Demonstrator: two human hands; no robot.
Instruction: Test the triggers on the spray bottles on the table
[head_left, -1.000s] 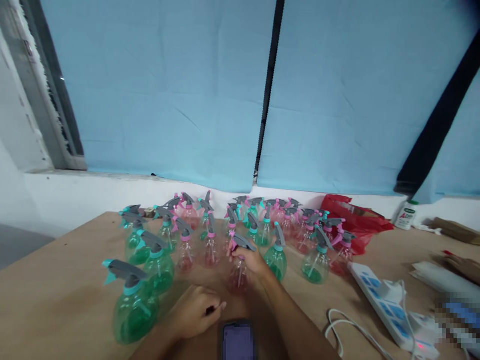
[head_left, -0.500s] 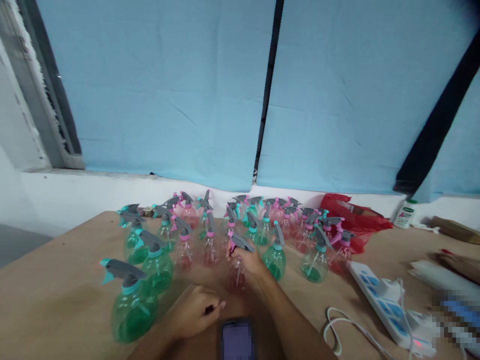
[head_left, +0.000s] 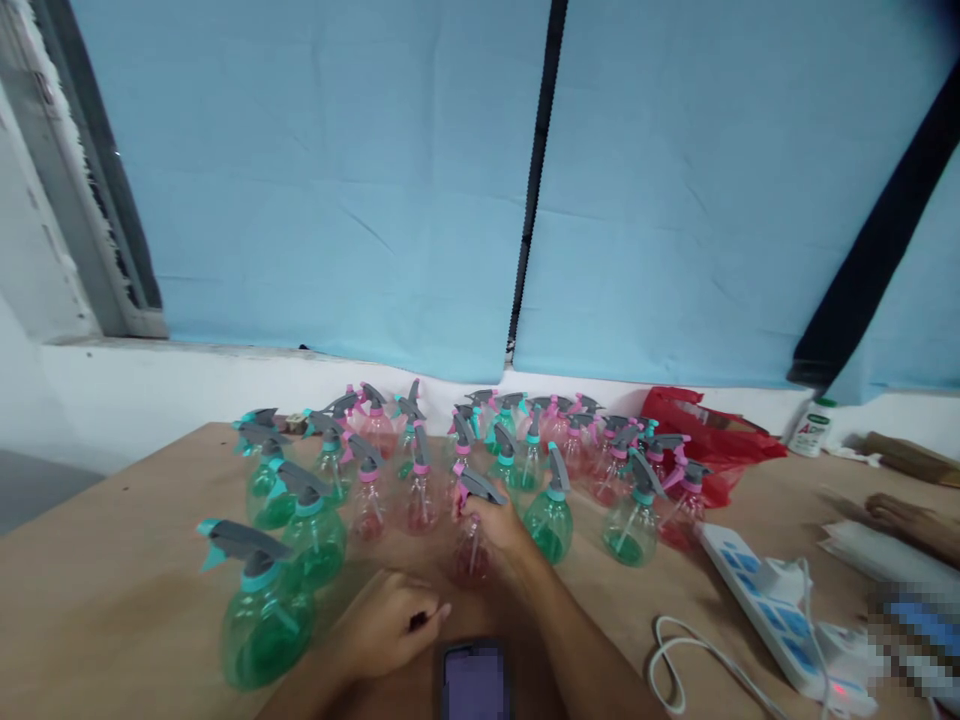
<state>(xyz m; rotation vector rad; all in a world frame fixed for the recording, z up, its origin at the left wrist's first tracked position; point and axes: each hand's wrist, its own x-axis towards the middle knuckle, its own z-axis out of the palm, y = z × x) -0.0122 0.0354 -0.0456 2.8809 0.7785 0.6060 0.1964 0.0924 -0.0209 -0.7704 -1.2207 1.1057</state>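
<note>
My right hand is wrapped round the neck of a pink spray bottle, just under its grey and pink trigger head; the bottle stands upright on the table. Lower and to the left, my left hand rests loosely curled near the table, its fingers bent in and nothing visible in them. A large green spray bottle stands left of my left hand. Behind both hands are several rows of green and pink spray bottles, among them a green one right beside my right hand.
A phone lies at the front edge. On the right are a white power strip with plugs and a cable, a red plastic bag, a white bottle and another person's hand. Blue curtains hang behind the table.
The other person's hand at the right edge shows more clearly and the red item by it is gone. My hands have barely moved.
</note>
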